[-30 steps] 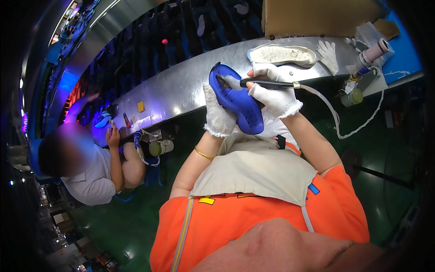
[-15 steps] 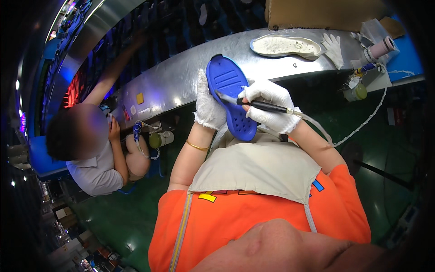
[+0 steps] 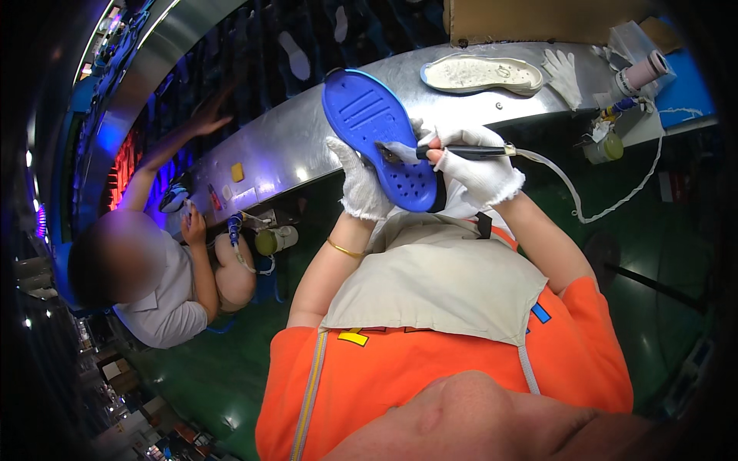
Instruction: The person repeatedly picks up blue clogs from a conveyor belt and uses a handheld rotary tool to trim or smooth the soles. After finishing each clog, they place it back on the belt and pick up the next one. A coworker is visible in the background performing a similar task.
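A blue shoe sole with small holes at its near end is held up in front of me, tilted, its far end over the bench edge. My left hand, in a white knitted glove, grips it along its left side. In my gloved right hand, with bare fingertips, is a brush with a black handle. Its bristles touch the inner face of the sole near the narrow middle. From the handle's end a pale tube runs to the right.
On the metal bench lie a white sole and a loose white glove. A pink spool and a green-yellow jar are at the right. At the left sits a co-worker, an arm stretched to the dark conveyor.
The sole has shifted left and away from me and tilted more. The brush has moved toward the narrow middle of the sole. The co-worker's reaching hand has come back from the conveyor.
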The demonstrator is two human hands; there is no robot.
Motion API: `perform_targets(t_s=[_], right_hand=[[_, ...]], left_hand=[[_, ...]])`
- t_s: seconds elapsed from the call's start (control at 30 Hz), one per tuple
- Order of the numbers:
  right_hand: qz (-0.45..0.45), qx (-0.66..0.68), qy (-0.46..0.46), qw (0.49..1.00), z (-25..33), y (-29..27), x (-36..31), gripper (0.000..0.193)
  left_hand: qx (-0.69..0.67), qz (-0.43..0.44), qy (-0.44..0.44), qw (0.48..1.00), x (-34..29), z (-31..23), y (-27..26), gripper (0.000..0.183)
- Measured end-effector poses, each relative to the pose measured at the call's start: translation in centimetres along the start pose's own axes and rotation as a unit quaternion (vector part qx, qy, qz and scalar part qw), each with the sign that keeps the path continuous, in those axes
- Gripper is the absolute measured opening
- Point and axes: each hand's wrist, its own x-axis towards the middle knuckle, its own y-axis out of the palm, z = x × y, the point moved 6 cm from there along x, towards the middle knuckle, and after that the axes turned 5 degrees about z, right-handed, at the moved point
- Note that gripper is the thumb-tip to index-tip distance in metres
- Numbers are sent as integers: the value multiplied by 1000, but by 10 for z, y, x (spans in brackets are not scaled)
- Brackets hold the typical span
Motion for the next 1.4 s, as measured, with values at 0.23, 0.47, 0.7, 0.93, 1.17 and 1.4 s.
perform_targets(t_s=[0.23, 0.47, 0.7, 0.93, 1.17, 1.4], right_hand=[[57, 40, -35, 997, 12, 17, 14, 12], [55, 161, 67, 983, -11, 23, 19, 12], [57, 103, 90, 989, -4, 15, 30, 16], [176, 111, 138, 968, -7, 12, 40, 11], [145, -84, 37, 985, 15, 15, 47, 16], [182, 8, 107, 977, 7, 15, 47, 12]], left_hand=[[18, 23, 130, 991, 21, -33, 2, 103], [4, 153, 162, 975, 32, -60, 9, 105], [82, 154, 121, 977, 34, -72, 12, 112], [340, 71, 27, 938, 43, -80, 19, 114], [410, -12, -28, 912, 51, -81, 18, 96], [399, -103, -178, 894, 55, -81, -2, 87]])
